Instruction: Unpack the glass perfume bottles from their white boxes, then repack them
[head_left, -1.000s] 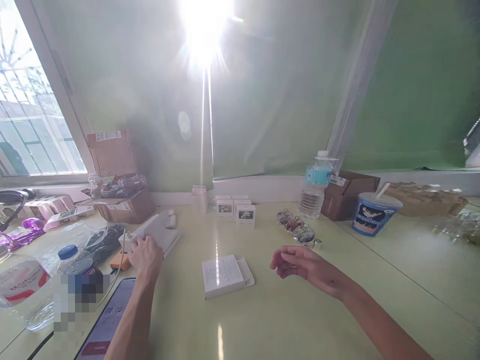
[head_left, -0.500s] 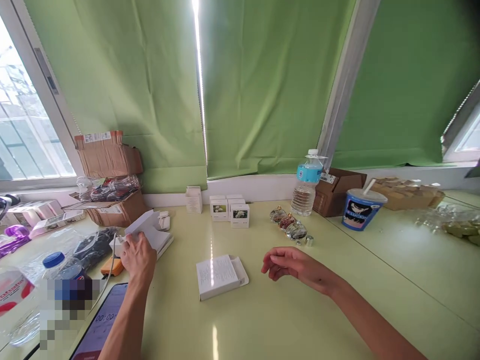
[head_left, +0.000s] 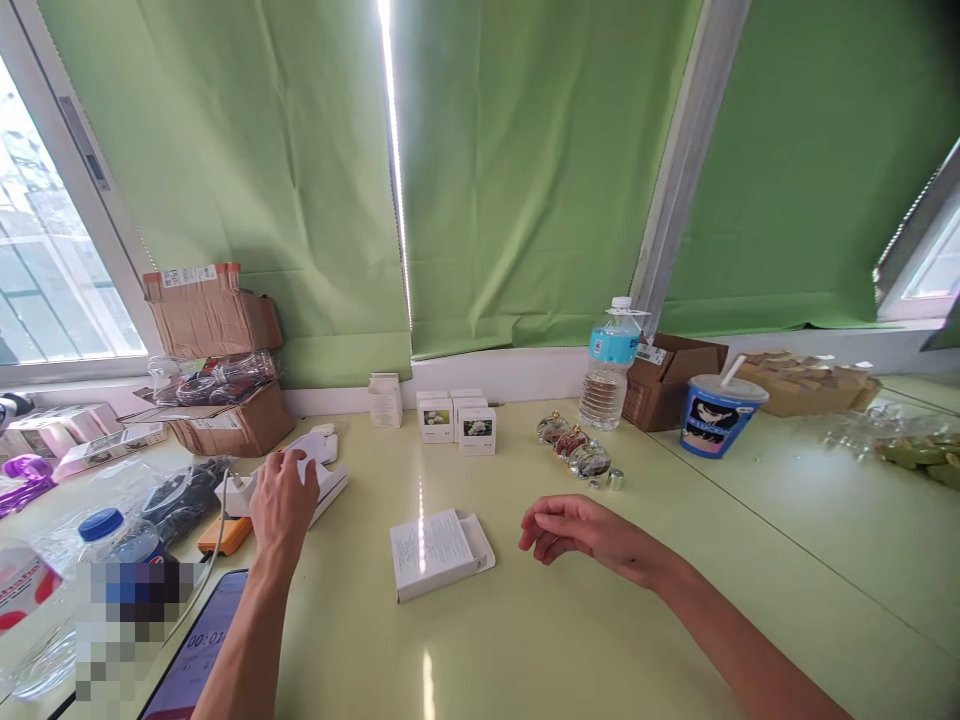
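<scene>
Left hand [head_left: 285, 500] arches over the far box [head_left: 328, 489], fingers spread wider than before; whether they grip it, I cannot tell. Right hand [head_left: 562, 527], loosely curled and empty, hovers beside the near box [head_left: 433, 551], well short of the worktop's [head_left: 600, 640] back edge.

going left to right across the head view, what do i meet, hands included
Purple item, blue-capped bottle, left hand, flat white box, right hand, blue cup with a straw, low brown box. Overlapping things are left out.
</scene>
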